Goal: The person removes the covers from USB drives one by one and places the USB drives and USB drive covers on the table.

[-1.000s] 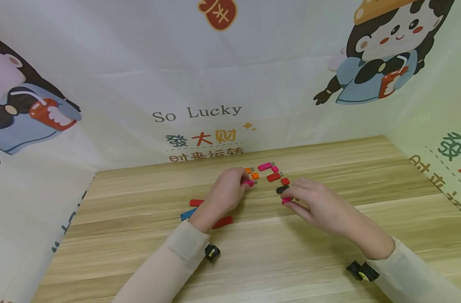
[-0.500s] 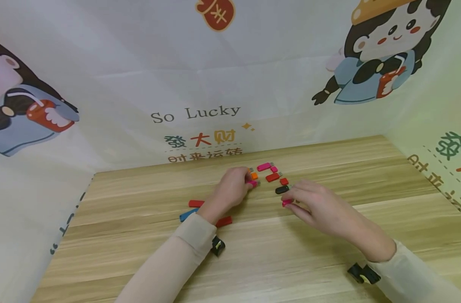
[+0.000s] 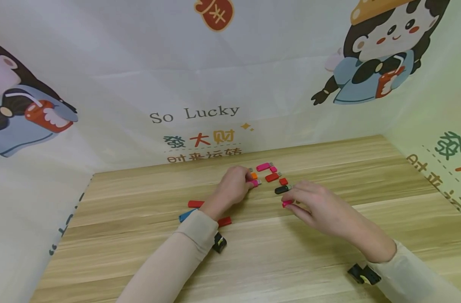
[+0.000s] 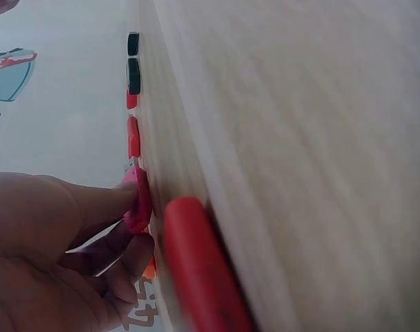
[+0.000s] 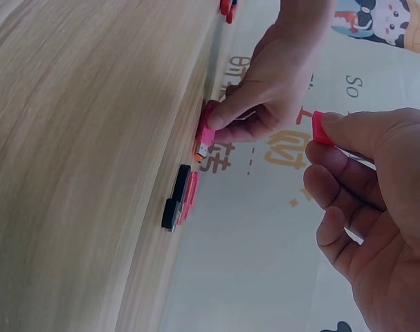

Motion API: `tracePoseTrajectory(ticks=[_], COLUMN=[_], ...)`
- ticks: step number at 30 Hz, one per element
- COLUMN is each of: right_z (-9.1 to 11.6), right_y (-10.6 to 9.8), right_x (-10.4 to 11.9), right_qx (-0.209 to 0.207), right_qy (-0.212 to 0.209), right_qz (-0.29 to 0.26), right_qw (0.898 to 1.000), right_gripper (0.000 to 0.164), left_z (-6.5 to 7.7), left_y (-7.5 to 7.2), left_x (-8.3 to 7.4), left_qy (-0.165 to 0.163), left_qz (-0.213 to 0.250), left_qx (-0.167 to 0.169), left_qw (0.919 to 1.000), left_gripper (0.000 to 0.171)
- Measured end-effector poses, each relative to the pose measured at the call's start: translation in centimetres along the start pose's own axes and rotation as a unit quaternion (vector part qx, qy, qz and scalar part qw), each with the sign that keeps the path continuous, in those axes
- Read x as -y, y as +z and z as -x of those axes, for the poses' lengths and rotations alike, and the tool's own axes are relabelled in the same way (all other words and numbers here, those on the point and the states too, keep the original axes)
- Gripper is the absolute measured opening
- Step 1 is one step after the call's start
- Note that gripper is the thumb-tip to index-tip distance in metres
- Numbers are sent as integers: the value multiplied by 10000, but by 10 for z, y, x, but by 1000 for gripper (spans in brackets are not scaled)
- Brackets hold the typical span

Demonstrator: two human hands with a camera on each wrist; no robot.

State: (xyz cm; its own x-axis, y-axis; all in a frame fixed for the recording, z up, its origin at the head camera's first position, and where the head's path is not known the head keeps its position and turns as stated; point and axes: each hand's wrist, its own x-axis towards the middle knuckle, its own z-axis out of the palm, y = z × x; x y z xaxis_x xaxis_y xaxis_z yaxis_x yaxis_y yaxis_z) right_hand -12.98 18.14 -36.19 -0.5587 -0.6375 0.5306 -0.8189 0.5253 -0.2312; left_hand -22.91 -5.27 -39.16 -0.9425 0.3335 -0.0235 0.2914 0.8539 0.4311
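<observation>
My left hand (image 3: 233,185) pinches a pink USB stick (image 4: 141,200) by its body at the table surface, its metal plug bare and pointing right. Between thumb and fingertips, my right hand (image 3: 315,204) holds a small pink cap (image 5: 320,128) raised off the table. Just beyond the right fingertips lies a black USB stick (image 3: 281,190) with its plug uncovered. A red USB stick (image 3: 271,177) with a red cap (image 3: 283,181) and a pink USB stick (image 3: 263,167) with a pink cap (image 3: 274,169) lie farther back. An orange cap (image 3: 254,176) sits beside the left fingers.
Under and beside the left forearm lie a red stick (image 3: 195,204), a blue stick (image 3: 186,215) and another red stick (image 3: 224,221), partly covered by the wrist. A printed cloth (image 3: 120,92) walls the back of the wooden table (image 3: 260,261).
My left hand and the pink USB stick have shifted slightly to the right. The right hand keeps almost the same place with the cap in its fingertips.
</observation>
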Motion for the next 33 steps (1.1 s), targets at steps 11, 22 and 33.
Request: tracePoseTrajectory(ticks=[11,22,33], right_z=[-2,-5,-14], right_y=[-1,-1,1], right_x=[2,0,-5], right_qx=[191,334,510], right_qy=[191,364,484], right_qz=[42,140,158], right_qw=[9996,9987,9974], right_gripper=[15,14,10], left_z=[-3,-2,4], left_y=[-1,-3,-7], left_x=[3,4,6], left_qy=[-71,-39,-180], left_qz=[124,96,287], left_qx=[-12,49,-159], left_qw=[9999,9999,9993], left_gripper=[13,12,20])
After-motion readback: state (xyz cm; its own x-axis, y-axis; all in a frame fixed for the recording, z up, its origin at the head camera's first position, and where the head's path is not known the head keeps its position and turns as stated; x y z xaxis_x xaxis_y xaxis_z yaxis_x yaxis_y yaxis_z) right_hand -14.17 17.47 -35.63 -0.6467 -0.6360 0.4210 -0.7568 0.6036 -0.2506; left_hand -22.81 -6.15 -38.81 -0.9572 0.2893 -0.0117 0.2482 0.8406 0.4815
